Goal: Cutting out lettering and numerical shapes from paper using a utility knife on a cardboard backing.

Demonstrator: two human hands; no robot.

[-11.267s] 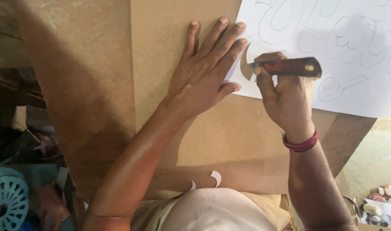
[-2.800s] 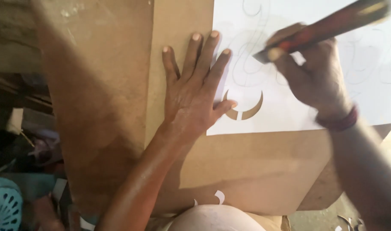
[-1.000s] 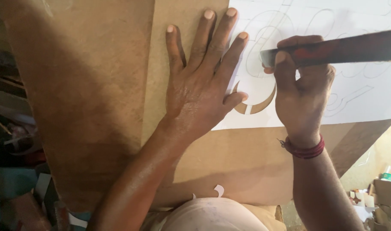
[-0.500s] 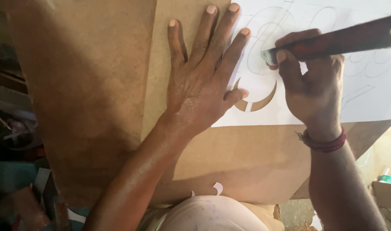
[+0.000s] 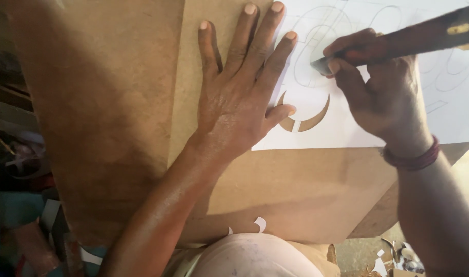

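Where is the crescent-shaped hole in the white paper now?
The crescent cut-out is near the white paper's lower left corner, beside the left hand's thumb.

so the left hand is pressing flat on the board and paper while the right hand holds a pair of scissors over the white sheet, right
Not scissors. The head view shows the right hand gripping a dark-handled knife over the white sheet. The left hand does press flat on the board and paper.

- Knife (image 5: pixel 398 41) tip buried under right hand (image 5: pixel 383 102) fingers; handle end cut by right picture edge.
- White sheet (image 5: pixel 347 133) partly covered by left hand (image 5: pixel 234 107), running off top and right edges.
- Bottom-right floor scraps (image 5: pixel 398 256) too small to tell.
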